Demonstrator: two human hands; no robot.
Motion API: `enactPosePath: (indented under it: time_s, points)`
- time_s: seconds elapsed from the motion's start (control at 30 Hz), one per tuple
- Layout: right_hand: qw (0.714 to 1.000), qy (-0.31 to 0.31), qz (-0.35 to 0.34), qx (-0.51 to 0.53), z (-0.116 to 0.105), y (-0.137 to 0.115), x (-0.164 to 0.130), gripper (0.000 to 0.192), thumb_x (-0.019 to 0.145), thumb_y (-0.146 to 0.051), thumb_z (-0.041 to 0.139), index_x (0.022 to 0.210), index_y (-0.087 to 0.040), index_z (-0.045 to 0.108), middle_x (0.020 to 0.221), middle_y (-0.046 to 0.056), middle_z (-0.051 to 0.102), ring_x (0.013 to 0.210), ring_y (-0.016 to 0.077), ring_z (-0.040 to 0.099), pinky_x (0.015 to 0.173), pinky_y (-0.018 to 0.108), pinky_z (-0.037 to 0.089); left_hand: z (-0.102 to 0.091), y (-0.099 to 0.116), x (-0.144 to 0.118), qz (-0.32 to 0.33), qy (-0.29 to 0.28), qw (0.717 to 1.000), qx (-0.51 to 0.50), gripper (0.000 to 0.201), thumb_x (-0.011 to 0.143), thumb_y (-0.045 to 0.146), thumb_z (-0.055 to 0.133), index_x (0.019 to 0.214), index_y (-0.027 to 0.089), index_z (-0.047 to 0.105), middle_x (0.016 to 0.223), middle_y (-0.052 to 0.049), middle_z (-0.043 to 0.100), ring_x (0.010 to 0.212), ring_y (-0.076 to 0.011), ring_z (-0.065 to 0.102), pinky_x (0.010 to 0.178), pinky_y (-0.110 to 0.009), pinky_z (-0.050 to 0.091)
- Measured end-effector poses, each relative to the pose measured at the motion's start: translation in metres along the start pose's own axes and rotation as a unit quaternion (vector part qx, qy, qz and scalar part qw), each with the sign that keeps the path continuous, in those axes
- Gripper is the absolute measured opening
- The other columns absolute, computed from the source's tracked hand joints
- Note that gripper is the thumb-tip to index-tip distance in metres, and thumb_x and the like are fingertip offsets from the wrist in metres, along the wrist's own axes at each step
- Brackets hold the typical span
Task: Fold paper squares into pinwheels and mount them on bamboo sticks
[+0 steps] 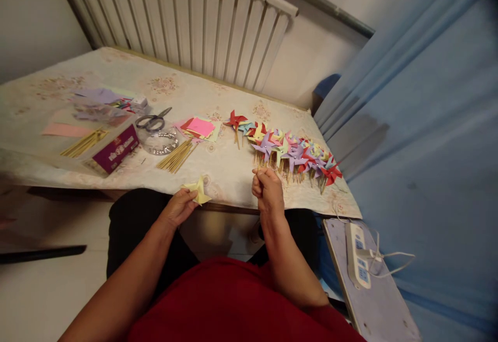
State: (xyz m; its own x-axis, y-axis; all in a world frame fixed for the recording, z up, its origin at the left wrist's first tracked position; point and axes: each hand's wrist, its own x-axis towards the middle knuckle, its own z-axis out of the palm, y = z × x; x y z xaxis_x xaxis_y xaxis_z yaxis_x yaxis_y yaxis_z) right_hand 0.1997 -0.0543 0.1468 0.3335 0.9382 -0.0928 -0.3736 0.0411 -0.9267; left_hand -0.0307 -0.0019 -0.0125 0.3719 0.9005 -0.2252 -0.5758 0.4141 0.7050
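Note:
My left hand (181,204) pinches a pale yellow paper pinwheel (200,190) just above the table's front edge. No stick shows on this pinwheel. My right hand (269,189) is closed, thumb against fingers, in front of the pile of finished pinwheels (293,155); what it holds, if anything, I cannot make out. Those pinwheels are red, purple, yellow and pink, on thin sticks. Between the hands and the back of the table lie a bundle of wooden sticks (177,156), a stack of coloured paper squares (200,127) and a round clear dish of small shiny pieces (160,144).
Black-handled scissors (151,121) lie behind the dish. At left stands a clear plastic box with a purple label (116,151), with sticks beside or inside it. A power strip (357,256) with cables rests on a small stand at right, near a blue curtain (420,139).

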Motion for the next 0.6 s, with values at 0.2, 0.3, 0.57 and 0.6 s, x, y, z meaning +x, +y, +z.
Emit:
enactPosePath:
  time_s: [0.2,0.3,0.57,0.6]
  points:
    - [1.000,0.006,-0.017,-0.019,0.001,0.001,-0.002,0.021,0.066,-0.029,0.065,0.083,-0.017,0.064,0.055,-0.007,0.052,0.038,0.0031,0.030,0.040,0.019,0.015,0.024,0.008,-0.006,0.000,-0.021,0.998,-0.059,0.037,0.059,0.025,0.091,0.088,0.010,0.073,0.077,-0.005,0.073,0.070,-0.0147,0.067,0.073,-0.025,0.057]
    - [0.999,0.016,-0.015,-0.029,0.006,0.001,-0.004,0.024,0.064,-0.028,0.066,0.085,-0.016,0.066,0.059,-0.006,0.055,0.041,0.0035,0.035,0.040,0.018,0.016,0.056,0.017,-0.009,-0.003,-0.082,0.994,-0.078,0.031,0.062,0.025,0.090,0.079,0.010,0.070,0.068,-0.003,0.067,0.068,-0.0136,0.064,0.069,-0.024,0.053]
    - [0.999,-0.032,-0.005,-0.019,0.023,-0.003,-0.021,0.029,0.064,-0.026,0.068,0.091,-0.016,0.067,0.048,-0.010,0.045,0.041,0.0059,0.036,0.040,0.019,0.023,0.138,0.035,-0.014,0.023,-0.207,0.973,-0.100,0.026,0.068,0.021,0.085,0.069,0.012,0.061,0.064,-0.002,0.060,0.065,-0.0132,0.058,0.067,-0.027,0.047]
    - [0.999,-0.038,-0.008,-0.017,0.025,-0.004,-0.024,0.028,0.064,-0.026,0.069,0.091,-0.017,0.066,0.048,-0.010,0.047,0.041,0.0064,0.038,0.040,0.019,0.025,0.144,0.035,-0.014,0.022,-0.216,0.971,-0.105,0.026,0.067,0.020,0.086,0.069,0.013,0.061,0.065,-0.002,0.059,0.066,-0.0137,0.059,0.067,-0.028,0.048]
